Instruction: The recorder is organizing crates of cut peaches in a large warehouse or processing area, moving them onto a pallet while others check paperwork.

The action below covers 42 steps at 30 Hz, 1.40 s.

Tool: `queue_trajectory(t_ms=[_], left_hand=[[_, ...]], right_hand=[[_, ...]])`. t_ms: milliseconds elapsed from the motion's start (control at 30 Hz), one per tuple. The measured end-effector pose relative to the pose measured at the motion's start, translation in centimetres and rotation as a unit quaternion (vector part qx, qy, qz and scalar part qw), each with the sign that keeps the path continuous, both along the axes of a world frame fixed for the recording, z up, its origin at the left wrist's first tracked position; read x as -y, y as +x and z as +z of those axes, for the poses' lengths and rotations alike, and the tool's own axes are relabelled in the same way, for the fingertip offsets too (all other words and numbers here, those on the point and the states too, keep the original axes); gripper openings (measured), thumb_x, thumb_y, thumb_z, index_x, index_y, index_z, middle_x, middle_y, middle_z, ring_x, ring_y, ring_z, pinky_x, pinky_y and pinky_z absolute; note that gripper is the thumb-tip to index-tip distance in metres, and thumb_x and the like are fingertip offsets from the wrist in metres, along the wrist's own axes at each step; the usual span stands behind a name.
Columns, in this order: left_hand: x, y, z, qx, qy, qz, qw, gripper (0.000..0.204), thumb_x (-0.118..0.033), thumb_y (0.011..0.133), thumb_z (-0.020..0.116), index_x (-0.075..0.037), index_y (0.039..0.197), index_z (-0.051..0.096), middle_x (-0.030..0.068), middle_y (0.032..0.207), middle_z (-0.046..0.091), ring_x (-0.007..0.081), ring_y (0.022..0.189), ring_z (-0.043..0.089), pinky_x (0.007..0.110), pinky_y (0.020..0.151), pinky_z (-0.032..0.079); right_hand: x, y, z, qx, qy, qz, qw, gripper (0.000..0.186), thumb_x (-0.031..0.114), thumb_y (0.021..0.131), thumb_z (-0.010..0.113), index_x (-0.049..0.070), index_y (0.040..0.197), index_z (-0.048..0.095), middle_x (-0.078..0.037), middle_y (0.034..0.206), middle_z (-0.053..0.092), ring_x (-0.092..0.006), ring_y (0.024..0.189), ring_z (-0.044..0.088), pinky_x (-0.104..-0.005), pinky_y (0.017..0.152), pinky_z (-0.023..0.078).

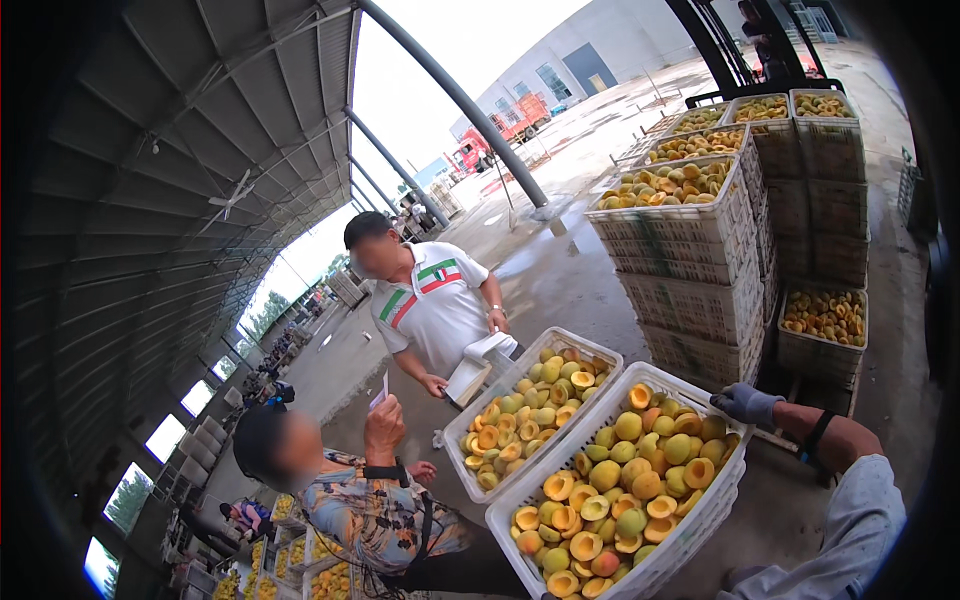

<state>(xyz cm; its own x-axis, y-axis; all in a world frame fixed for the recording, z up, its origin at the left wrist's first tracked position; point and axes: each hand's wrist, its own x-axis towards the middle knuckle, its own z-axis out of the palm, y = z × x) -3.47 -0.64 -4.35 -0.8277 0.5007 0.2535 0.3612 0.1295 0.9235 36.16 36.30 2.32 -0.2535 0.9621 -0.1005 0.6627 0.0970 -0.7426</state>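
Note:
A white plastic crate [735, 470] heaped with halved yellow-orange stone fruit [625, 480], like peaches or apricots, is directly before me. My right hand [750, 403], in a grey glove, is closed on the crate's far right rim. Its fingertips are partly hidden at the edge. My left hand does not show in the picture. Against the far left side of this crate stands a second white crate [612, 357] of similar fruit halves [535, 415].
Beyond the crates a person in a white shirt [430, 300] holds a white box-like object [470, 375]. To the left, a person in a floral shirt [370, 510] raises a small slip [380, 390]. Stacked fruit crates [690, 270] stand at right, before a forklift [720, 50].

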Motion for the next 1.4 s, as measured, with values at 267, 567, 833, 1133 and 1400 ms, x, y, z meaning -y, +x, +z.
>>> queue_trajectory(t_ms=[267,567,833,1133,1400], left_hand=[[-0.8,-0.1,-1.0,0.154,0.058,0.060,0.985,0.024,-0.017,0.088,0.073,0.003,0.099,0.065,0.0028,0.083,0.062,0.0126,0.069,0.053,0.030,0.059,0.046],[-1.6,1.5,1.8,0.167,0.033,0.092,0.981,0.019,-0.017,0.088,0.073,0.000,0.091,0.064,0.0037,0.082,0.062,0.0127,0.069,0.053,0.031,0.059,0.046],[-1.8,0.8,0.3,0.144,0.065,0.094,0.983,0.018,-0.019,0.090,0.071,-0.004,0.085,0.063,0.0002,0.077,0.058,0.0110,0.066,0.049,0.030,0.057,0.043],[-1.4,-0.2,-1.2,0.130,0.140,0.090,0.978,0.018,-0.020,0.095,0.064,-0.002,0.097,0.068,0.0008,0.090,0.062,0.0123,0.082,0.055,0.029,0.073,0.047],[-2.3,2.2,1.6,0.110,0.173,0.155,0.966,0.022,-0.015,0.096,0.060,0.003,0.107,0.067,0.0045,0.102,0.064,0.0146,0.094,0.056,0.032,0.088,0.046]], right_hand=[[1.4,0.6,0.4,-0.031,-0.022,0.067,0.997,0.034,0.030,0.091,0.059,-0.002,0.105,0.060,-0.020,0.087,0.067,-0.0316,0.084,0.068,-0.0398,0.076,0.051],[1.2,0.6,0.5,0.009,-0.022,0.053,0.998,0.034,0.031,0.090,0.058,0.000,0.102,0.060,-0.025,0.092,0.066,-0.0413,0.089,0.065,-0.0447,0.078,0.050],[0.7,0.9,0.0,0.018,0.003,0.066,0.998,0.037,0.035,0.090,0.057,0.001,0.102,0.062,-0.025,0.090,0.066,-0.0422,0.087,0.064,-0.0459,0.076,0.050],[1.2,0.9,0.6,0.010,-0.014,0.058,0.998,0.035,0.034,0.089,0.058,0.001,0.099,0.062,-0.025,0.089,0.066,-0.0424,0.086,0.064,-0.0456,0.076,0.050],[0.8,0.6,-1.3,-0.014,-0.001,0.047,0.999,0.032,0.030,0.089,0.058,-0.001,0.094,0.061,-0.026,0.085,0.065,-0.0430,0.082,0.064,-0.0453,0.072,0.049]])
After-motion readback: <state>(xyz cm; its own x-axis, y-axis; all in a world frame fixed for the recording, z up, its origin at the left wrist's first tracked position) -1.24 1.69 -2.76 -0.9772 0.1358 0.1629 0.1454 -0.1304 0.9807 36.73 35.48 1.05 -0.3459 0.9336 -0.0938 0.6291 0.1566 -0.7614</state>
